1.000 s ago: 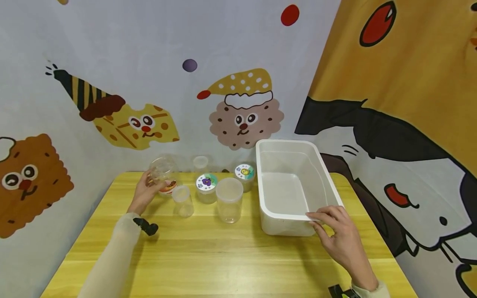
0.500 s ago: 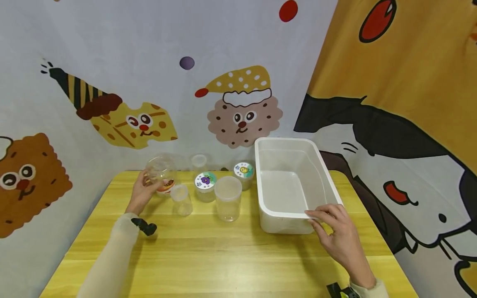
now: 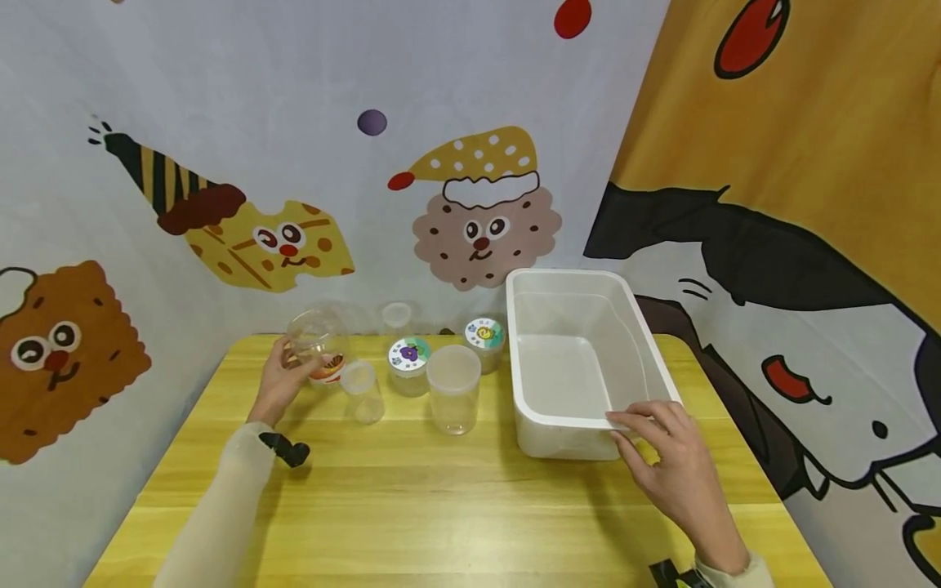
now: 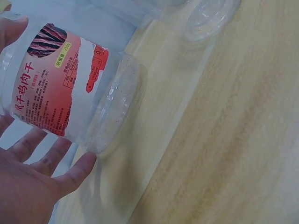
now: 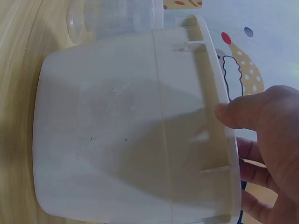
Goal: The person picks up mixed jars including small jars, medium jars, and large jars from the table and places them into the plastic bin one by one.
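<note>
My left hand (image 3: 278, 384) holds a clear plastic jar (image 4: 110, 107) with a torn red label (image 4: 49, 88) at the table's back left. Its thumb (image 4: 13, 30) is on one side, the fingers (image 4: 77, 175) on the other. The jar looks upright, with its base on or close to the table; I cannot tell exactly. On the right, my right hand (image 3: 672, 465) pinches the near rim of a white plastic tub (image 3: 562, 441). The thumb lies outside the rim (image 5: 228, 135), with the fingers over the inner side. No contents show inside the tub.
Between jar and tub stand a small clear container (image 3: 363, 400), a large clear container (image 3: 453, 400), a lidded tub with a purple flower picture (image 3: 408, 356) and another with a yellow picture (image 3: 484, 335). A further clear container (image 3: 398, 318) stands behind. A patterned cloth wall (image 3: 294, 98) backs the table.
Both hands keep their places on the jar and the tub. The head view shifts slightly; nothing else visibly moves.
</note>
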Motion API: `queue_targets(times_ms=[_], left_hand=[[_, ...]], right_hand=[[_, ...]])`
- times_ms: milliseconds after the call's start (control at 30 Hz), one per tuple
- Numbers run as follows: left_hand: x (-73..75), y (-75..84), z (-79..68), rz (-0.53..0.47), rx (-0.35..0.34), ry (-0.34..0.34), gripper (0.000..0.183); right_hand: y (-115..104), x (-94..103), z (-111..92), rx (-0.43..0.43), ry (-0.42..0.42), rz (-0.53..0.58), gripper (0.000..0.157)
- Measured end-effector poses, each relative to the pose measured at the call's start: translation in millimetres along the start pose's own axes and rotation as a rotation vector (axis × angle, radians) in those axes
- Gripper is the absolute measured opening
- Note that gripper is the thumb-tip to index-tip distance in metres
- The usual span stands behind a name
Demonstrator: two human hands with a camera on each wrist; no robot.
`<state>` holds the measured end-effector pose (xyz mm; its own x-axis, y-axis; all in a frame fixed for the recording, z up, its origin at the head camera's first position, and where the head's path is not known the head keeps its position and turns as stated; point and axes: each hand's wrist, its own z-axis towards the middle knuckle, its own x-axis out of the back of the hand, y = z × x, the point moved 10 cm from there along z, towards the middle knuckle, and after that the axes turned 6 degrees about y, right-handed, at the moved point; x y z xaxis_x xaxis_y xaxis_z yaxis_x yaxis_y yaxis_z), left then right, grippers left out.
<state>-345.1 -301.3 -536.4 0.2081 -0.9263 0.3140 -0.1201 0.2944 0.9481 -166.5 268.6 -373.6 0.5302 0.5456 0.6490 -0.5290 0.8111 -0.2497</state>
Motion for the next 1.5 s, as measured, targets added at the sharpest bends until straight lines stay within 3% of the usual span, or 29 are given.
queue_targets(times_ms=[133, 200, 267, 367, 500, 967, 1500], left_hand=[[3.5, -0.3, -0.9, 0.003, 0.005, 0.013, 0.101], [5.3, 3.4, -3.6, 0.006, 0.008, 0.018, 0.101], [6.2, 3.2, -3.7, 0.005, 0.008, 0.021, 0.1], [6.3, 4.5, -5.4, 0.0, 0.002, 0.017, 0.101], [6.2, 5.6, -6.4, 0.004, -0.015, 0.018, 0.1], [8.0, 36.6, -9.0, 0.092, -0.096, 0.021, 0.098], [12.3, 70.2, -9.5, 0.169, -0.177, 0.05, 0.1]], right_hand=[[0, 0.4, 2, -0.02, -0.022, -0.028, 0.036], [0, 0.8, 2, -0.02, -0.02, -0.034, 0.019], [-1, 2.0, 3, -0.01, -0.008, -0.04, 0.027], [-2, 3.5, 3, -0.002, 0.01, -0.044, 0.059], [-2, 4.7, 2, -0.007, 0.018, -0.044, 0.06], [1, 3.3, -2, -0.049, 0.015, -0.028, 0.058], [-2, 5.6, -2, -0.027, 0.048, -0.014, 0.057]])
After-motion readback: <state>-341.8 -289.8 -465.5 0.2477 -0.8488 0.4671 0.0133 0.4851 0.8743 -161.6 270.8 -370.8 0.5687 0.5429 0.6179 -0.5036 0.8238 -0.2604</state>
